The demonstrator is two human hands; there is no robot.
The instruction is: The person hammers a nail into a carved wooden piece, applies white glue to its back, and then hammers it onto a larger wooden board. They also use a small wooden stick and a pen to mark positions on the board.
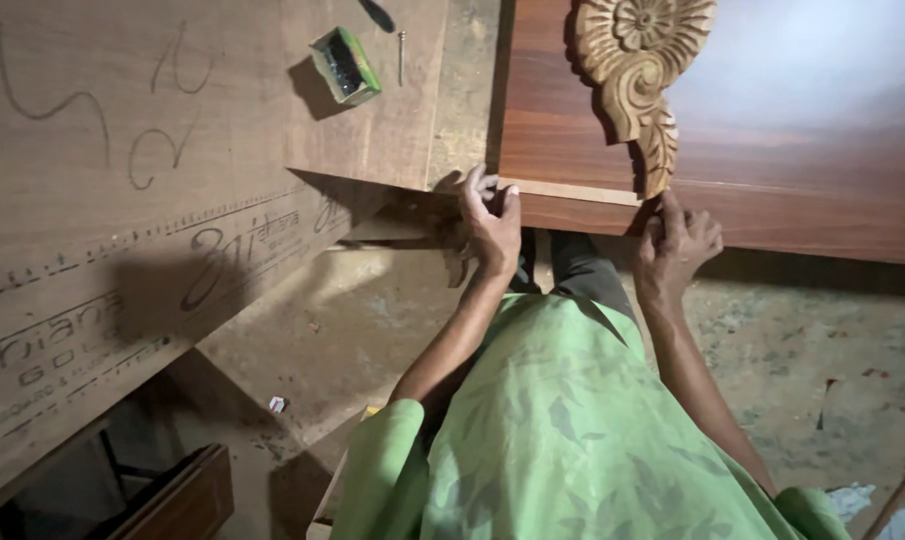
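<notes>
Head view: two hands, left hand (492,228) and right hand (675,243), each grip pinching one wooden strip (572,190).

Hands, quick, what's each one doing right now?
Left hand: fingers pinching the pale wood strip at the panel edge.
Right hand: fingers curled at the carved ornament; grip unclear.

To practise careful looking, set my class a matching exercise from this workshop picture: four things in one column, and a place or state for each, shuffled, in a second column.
Things
1. left hand
2. right hand
3. small green box
4. carved wooden ornament

Places or states
A. lies open on the plywood sheet, near a screw
B. grips the end of the pale edge strip
C. rests on the reddish-brown panel
D. fingers at the panel's edge, just below the carving's tip

Pairs: 1-B, 2-D, 3-A, 4-C
</notes>
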